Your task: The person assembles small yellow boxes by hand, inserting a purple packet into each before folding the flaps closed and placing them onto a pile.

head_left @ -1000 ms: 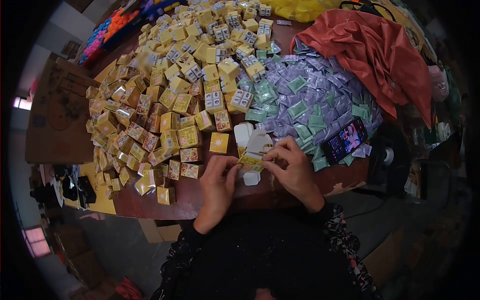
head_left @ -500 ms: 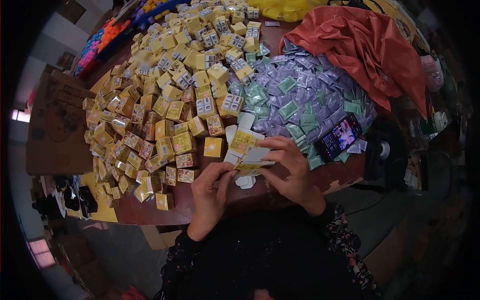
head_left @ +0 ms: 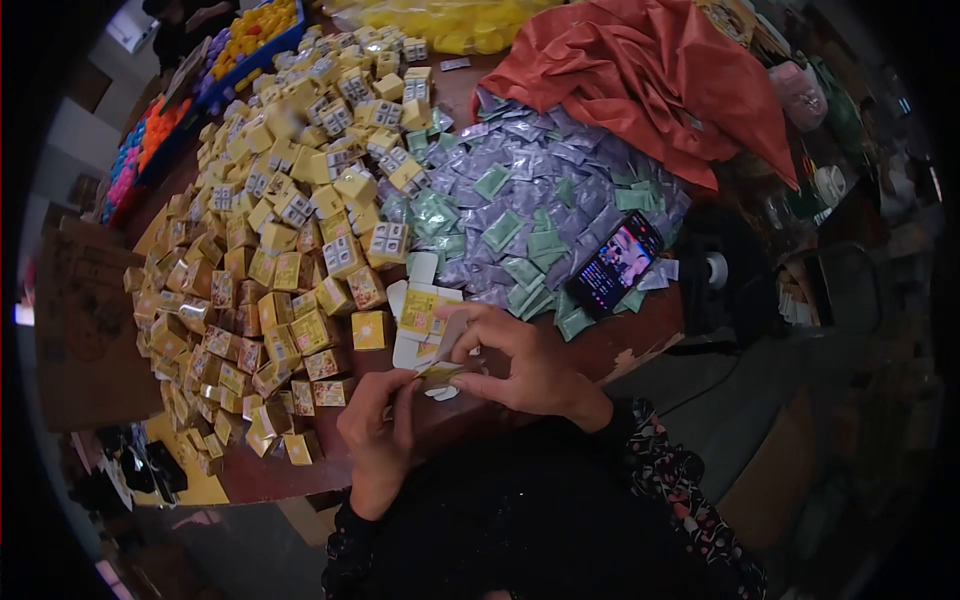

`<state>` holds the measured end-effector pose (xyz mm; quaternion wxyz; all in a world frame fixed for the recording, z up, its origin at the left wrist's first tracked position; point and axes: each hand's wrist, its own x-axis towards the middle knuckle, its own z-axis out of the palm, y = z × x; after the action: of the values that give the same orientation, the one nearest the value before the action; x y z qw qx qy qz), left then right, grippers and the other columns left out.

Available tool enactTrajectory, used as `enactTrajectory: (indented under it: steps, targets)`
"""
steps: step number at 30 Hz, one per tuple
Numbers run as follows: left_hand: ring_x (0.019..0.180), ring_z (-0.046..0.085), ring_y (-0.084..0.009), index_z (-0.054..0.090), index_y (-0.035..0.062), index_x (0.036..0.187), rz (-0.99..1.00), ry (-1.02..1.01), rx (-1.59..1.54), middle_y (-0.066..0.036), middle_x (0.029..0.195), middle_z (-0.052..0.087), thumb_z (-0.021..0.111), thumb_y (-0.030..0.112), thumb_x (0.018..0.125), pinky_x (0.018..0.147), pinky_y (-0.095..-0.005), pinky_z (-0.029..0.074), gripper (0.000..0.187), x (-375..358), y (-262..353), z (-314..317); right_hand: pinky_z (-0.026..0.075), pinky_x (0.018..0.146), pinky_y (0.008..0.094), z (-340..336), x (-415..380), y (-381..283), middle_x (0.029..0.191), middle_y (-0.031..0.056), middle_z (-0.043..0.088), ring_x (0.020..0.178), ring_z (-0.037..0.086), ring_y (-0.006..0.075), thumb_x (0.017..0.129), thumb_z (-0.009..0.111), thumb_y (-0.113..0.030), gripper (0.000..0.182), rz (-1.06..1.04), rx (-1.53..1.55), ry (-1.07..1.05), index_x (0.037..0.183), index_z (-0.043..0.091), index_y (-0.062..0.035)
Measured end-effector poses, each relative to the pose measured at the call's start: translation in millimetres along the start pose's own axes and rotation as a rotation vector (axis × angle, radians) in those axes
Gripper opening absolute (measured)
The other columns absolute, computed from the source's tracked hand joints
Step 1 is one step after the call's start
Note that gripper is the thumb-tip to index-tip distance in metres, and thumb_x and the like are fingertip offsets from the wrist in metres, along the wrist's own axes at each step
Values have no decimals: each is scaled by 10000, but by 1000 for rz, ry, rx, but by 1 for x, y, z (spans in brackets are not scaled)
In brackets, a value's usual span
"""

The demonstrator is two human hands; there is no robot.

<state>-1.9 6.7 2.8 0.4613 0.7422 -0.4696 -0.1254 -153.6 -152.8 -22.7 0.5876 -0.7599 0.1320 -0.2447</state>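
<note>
A small yellow-and-white cardboard box (head_left: 438, 374), partly folded with a pale flap standing up, is held between my two hands just above the table's front edge. My left hand (head_left: 376, 428) pinches its left end between thumb and fingers. On the other side, my right hand (head_left: 528, 368) grips the box and its flap, fingers above and thumb below. Flat, unfolded box blanks (head_left: 418, 308) lie right behind the hands. One closed yellow box (head_left: 371, 330) sits just left of these blanks.
Closed printed boxes (head_left: 283, 275) pile up on the left, with plain yellow blocks (head_left: 355, 185) behind. Purple and green sachets (head_left: 520, 190) heap in the middle, a phone (head_left: 615, 262) lying on them. A red cloth (head_left: 650, 80) covers the back right. A cardboard carton (head_left: 95, 330) stands far left.
The whole view has turned, so the table's contents appear farther left. The box in my hands is tilted differently, and my right fingers have shifted on its flap.
</note>
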Motion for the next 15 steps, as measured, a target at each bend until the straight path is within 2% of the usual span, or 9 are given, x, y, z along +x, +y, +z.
enactTrajectory:
  steps: [3, 4, 7, 10, 12, 13, 15]
  targets:
    - [745, 696, -283, 702, -11, 991, 100, 3, 145, -141, 863, 691, 738, -93, 857, 666, -341, 540, 161, -3, 2, -9, 521, 1025, 426, -9, 0, -2, 1475, 136, 561, 1320, 579, 361, 800, 827, -66, 254, -62, -254, -92, 1032, 726, -45]
    - [746, 695, -287, 701, -9, 996, 112, 16, 173, -141, 865, 691, 737, -94, 857, 667, -344, 541, 167, -1, 4, -8, 540, 1005, 408, -6, 0, 1, 1495, 111, 545, 1275, 612, 352, 809, 826, -88, 238, -162, -388, -31, 1023, 733, -40]
    - [749, 694, -296, 698, -6, 1007, 139, 39, 226, -139, 871, 691, 735, -96, 857, 665, -351, 543, 178, 1, 10, -7, 545, 1011, 420, -8, -1, 2, 1500, 136, 506, 1275, 606, 345, 832, 807, -113, 332, -79, -165, -147, 1153, 735, -63]
    - [794, 704, -305, 698, -7, 1024, 159, 11, 212, -142, 899, 698, 734, -86, 859, 688, -356, 550, 187, 0, 14, -4, 592, 839, 388, 6, -2, 12, 1323, 143, 659, 1070, 715, 302, 879, 787, -148, 289, 255, 414, -76, 1142, 754, -35]
    - [885, 719, -319, 701, -7, 1054, 163, -23, 232, -149, 950, 707, 729, -68, 863, 748, -368, 566, 203, -4, 12, -3, 576, 740, 378, 0, -1, 25, 1096, 154, 725, 901, 737, 271, 911, 768, -185, 264, 338, 277, -238, 1112, 760, -14]
    - [966, 704, -333, 687, -9, 1115, 214, -52, 291, -159, 1022, 701, 738, -37, 863, 813, -385, 559, 259, -3, 9, -3, 568, 690, 373, -1, -1, 28, 982, 160, 758, 817, 748, 255, 927, 758, -204, 263, 380, 209, -319, 1097, 763, -4]
    - [1128, 673, -360, 659, -13, 1236, 314, -109, 406, -179, 1166, 687, 756, 25, 862, 943, -419, 544, 388, 4, 4, -3, 546, 672, 371, 6, -3, 23, 825, 168, 735, 735, 734, 254, 942, 742, -245, 273, 334, 113, -166, 1047, 764, 7]
